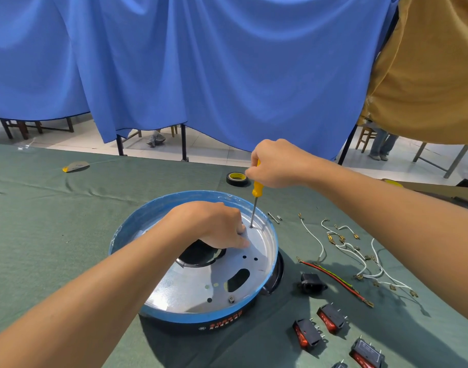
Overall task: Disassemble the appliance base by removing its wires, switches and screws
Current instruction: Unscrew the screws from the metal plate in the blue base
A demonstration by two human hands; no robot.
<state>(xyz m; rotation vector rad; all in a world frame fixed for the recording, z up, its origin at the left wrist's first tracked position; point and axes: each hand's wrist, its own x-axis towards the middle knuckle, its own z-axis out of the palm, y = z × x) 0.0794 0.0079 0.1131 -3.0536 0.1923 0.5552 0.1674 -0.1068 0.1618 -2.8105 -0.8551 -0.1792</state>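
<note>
- Right hand (278,163): grip wrapped round the top of the yellow screwdriver (257,189), thumb and fingers closed on the handle, shaft about upright.
- Screwdriver tip sits on a screw (251,226) at the far edge of the metal plate (190,293), close to the blue rim.
- Left hand (214,224): knuckles up, fingertips down on the plate just beside the screw. Cannot tell if its grip pinches anything or only presses.
- Appliance base (225,322) lies in the middle of the desk (68,221), open side up, black wall toward the camera, both hands over its far half.
- Step in hand, as I judge it: backing this screw out.
- To do it well: hold the shaft in line with the screw, push down before turning, turn slowly so the tip doesn't cam out and skate across the plate toward the left fingertips.
- Left hand should hold the base flat, since the cloth may let it spin.
- Catch the screw once loose, as it could drop through the plate's holes.
- One more small fastener (231,298) shows near the plate's near rim, likely next.
- Already out, right of the base: loose screws (274,217), white wires (360,251), red wire (334,277), black socket (311,284), rocker switches (307,333).
- Tape roll (237,178) beyond the base, not needed here.
</note>
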